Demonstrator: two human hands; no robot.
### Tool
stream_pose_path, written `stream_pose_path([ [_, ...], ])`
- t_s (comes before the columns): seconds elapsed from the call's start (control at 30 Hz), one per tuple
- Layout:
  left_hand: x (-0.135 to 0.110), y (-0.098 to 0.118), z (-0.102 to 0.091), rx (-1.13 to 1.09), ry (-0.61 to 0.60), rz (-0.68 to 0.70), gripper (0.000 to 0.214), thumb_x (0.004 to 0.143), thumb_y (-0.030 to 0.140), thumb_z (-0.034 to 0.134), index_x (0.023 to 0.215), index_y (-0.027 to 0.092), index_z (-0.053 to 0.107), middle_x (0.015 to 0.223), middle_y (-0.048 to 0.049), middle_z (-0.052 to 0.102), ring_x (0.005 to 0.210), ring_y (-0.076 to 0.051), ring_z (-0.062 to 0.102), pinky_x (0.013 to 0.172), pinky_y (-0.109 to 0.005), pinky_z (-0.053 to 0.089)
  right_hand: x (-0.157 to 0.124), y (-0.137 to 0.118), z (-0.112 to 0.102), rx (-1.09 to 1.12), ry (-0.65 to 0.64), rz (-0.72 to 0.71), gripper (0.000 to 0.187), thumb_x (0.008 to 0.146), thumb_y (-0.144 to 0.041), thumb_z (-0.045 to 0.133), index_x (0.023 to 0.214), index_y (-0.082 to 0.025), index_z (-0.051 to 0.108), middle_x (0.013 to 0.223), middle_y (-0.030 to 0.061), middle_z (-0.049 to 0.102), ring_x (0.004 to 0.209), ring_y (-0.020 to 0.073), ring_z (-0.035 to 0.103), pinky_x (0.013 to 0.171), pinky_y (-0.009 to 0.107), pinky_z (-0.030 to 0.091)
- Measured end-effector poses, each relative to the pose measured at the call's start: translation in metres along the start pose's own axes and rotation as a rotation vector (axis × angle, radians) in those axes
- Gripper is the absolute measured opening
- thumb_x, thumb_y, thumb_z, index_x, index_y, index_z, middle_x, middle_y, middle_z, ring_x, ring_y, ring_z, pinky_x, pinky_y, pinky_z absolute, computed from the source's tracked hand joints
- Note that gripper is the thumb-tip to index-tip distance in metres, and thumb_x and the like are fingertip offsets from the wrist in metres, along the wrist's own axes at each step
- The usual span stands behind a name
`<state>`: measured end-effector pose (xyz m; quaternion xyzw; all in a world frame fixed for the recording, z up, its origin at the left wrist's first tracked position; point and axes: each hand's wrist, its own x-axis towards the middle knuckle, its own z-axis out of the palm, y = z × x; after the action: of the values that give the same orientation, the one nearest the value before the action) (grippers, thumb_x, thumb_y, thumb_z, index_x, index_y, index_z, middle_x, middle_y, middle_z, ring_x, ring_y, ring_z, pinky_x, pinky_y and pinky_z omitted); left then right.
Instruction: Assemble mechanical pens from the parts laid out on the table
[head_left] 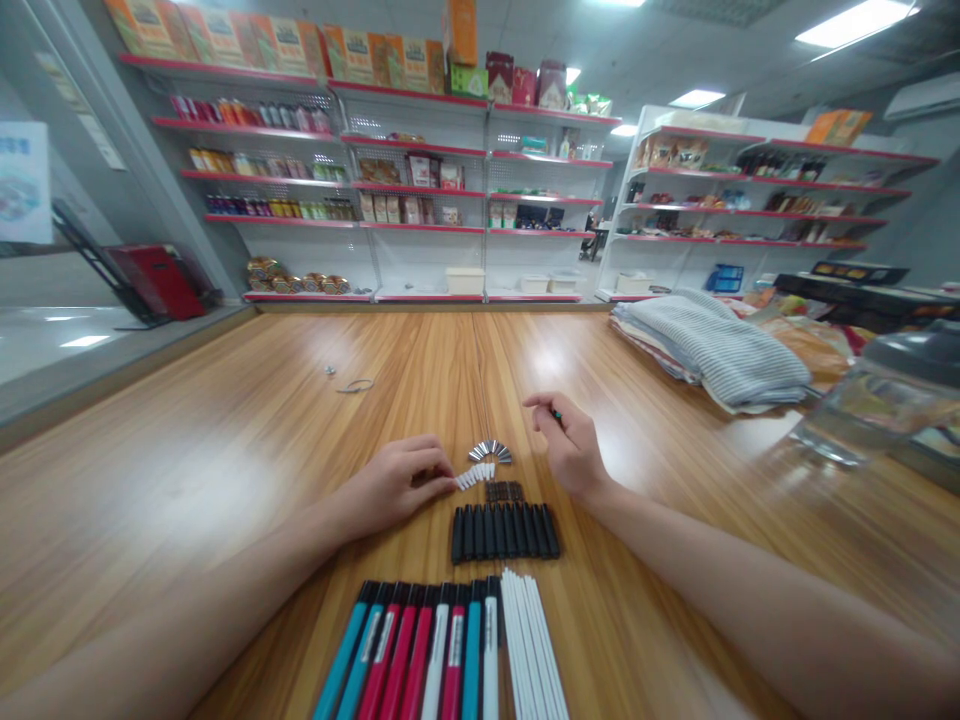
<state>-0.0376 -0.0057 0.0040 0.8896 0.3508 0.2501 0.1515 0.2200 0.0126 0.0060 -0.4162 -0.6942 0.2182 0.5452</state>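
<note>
My left hand (409,482) rests low over the table, thumb and forefinger closed at the leftmost of several small white marker-tip pieces (477,475). Curled fingers on my right hand (571,445) close around a small dark piece with a green spot (556,413), partly hidden. Between the hands, shiny silver pieces (490,451) form an arc. Small dark brown pieces (504,491) lie below the white ones. Nearer me is a row of black pen caps (505,531). Blue, red and white marker barrels (405,650) with black ends lie beside thin white rods (532,645).
A thin looped strip (356,386) and a tiny shiny item (330,371) lie on the wooden table (187,480) at the far left. Folded striped cloth (720,345) and a clear water container (877,400) stand at the right. Stocked shelves (420,187) line the back.
</note>
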Motion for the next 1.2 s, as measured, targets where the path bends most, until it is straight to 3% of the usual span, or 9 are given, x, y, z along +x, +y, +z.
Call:
stream_pose_path([
  [0.17, 0.0, 0.002, -0.001, 0.027, 0.001, 0.008, 0.017, 0.09, 0.031, 0.055, 0.083, 0.017, 0.063, 0.082, -0.0018, 0.058, 0.073, -0.01, 0.054, 0.065, -0.022, 0.041, 0.007, 0.02, 0.004, 0.083, 0.072, 0.117, 0.022, 0.088, -0.018, 0.041, 0.106, -0.017, 0.053, 0.076, 0.0005, 0.059, 0.067, 0.0133, 0.051, 0.064, 0.026, 0.042],
  [0.3, 0.0, 0.003, -0.002, 0.082, 0.115, 0.039, 0.012, 0.089, 0.027, 0.055, 0.092, 0.018, 0.062, 0.086, -0.0025, 0.059, 0.076, -0.011, 0.055, 0.068, -0.023, 0.044, 0.007, 0.026, 0.005, -0.022, -0.005, 0.143, 0.023, 0.092, -0.022, 0.04, 0.114, -0.018, 0.046, 0.079, 0.0016, 0.065, 0.068, 0.014, 0.055, 0.066, 0.027, 0.043],
  [0.43, -0.002, 0.01, -0.001, 0.19, 0.374, 0.189, 0.038, 0.085, 0.02, 0.062, 0.121, 0.02, 0.053, 0.1, -0.0061, 0.06, 0.092, -0.016, 0.057, 0.082, -0.029, 0.048, 0.002, 0.012, 0.004, -0.22, -0.173, -0.066, 0.023, 0.096, -0.022, 0.037, 0.117, -0.019, 0.046, 0.085, 0.0029, 0.068, 0.067, 0.014, 0.059, 0.066, 0.027, 0.044],
  [0.53, -0.003, 0.022, 0.001, 0.329, 0.437, 0.323, 0.053, 0.081, 0.019, 0.066, 0.13, 0.025, 0.047, 0.11, -0.0081, 0.057, 0.096, -0.018, 0.055, 0.083, -0.034, 0.048, -0.004, -0.005, 0.005, -0.384, -0.327, -0.344, 0.02, 0.095, -0.02, 0.043, 0.111, -0.019, 0.055, 0.097, 0.0063, 0.067, 0.09, 0.0178, 0.061, 0.078, 0.029, 0.044],
  [0.7, -0.002, 0.039, 0.003, 0.439, 0.329, 0.403, 0.041, 0.083, 0.016, 0.063, 0.123, 0.022, 0.053, 0.108, -0.0081, 0.061, 0.095, -0.019, 0.054, 0.081, -0.036, 0.046, -0.017, -0.022, 0.012, -0.529, -0.504, -0.589, 0.016, 0.093, -0.019, 0.044, 0.097, -0.016, 0.06, 0.086, 0.0072, 0.064, 0.082, 0.0186, 0.057, 0.071, 0.029, 0.044],
  [0.8, 0.0, 0.043, 0.003, 0.426, 0.271, 0.428, 0.034, 0.084, 0.012, 0.06, 0.117, 0.018, 0.054, 0.1, -0.0065, 0.064, 0.09, -0.018, 0.054, 0.077, -0.034, 0.045, -0.019, -0.025, 0.014, -0.513, -0.529, -0.618, 0.017, 0.094, -0.017, 0.042, 0.094, -0.015, 0.059, 0.084, 0.0069, 0.063, 0.081, 0.0177, 0.055, 0.072, 0.029, 0.044],
  [1.0, -0.002, 0.05, 0.003, 0.418, 0.266, 0.44, 0.027, 0.081, 0.011, 0.061, 0.108, 0.018, 0.055, 0.096, -0.0059, 0.064, 0.085, -0.018, 0.053, 0.073, -0.034, 0.043, -0.019, -0.024, 0.015, -0.473, -0.56, -0.615, 0.016, 0.093, -0.016, 0.043, 0.095, -0.016, 0.059, 0.084, 0.0064, 0.062, 0.082, 0.0175, 0.057, 0.071, 0.028, 0.044],
  [1.1, -0.003, 0.046, 0.006, 0.348, 0.303, 0.349, 0.015, 0.082, 0.014, 0.059, 0.096, 0.017, 0.056, 0.087, -0.0046, 0.062, 0.08, -0.017, 0.052, 0.072, -0.033, 0.042, -0.019, -0.025, 0.014, -0.46, -0.515, -0.604, 0.016, 0.094, -0.025, 0.046, 0.095, -0.016, 0.059, 0.083, 0.0062, 0.062, 0.079, 0.0174, 0.057, 0.068, 0.028, 0.044],
  [1.2, -0.002, 0.039, 0.007, 0.209, 0.421, 0.169, 0.002, 0.084, 0.017, 0.054, 0.087, 0.017, 0.054, 0.078, -0.0029, 0.058, 0.075, -0.015, 0.051, 0.069, -0.03, 0.043, -0.018, -0.025, 0.013, -0.426, -0.448, -0.566, 0.02, 0.095, -0.031, 0.046, 0.101, -0.016, 0.058, 0.085, 0.0067, 0.064, 0.079, 0.0172, 0.058, 0.069, 0.028, 0.044],
])
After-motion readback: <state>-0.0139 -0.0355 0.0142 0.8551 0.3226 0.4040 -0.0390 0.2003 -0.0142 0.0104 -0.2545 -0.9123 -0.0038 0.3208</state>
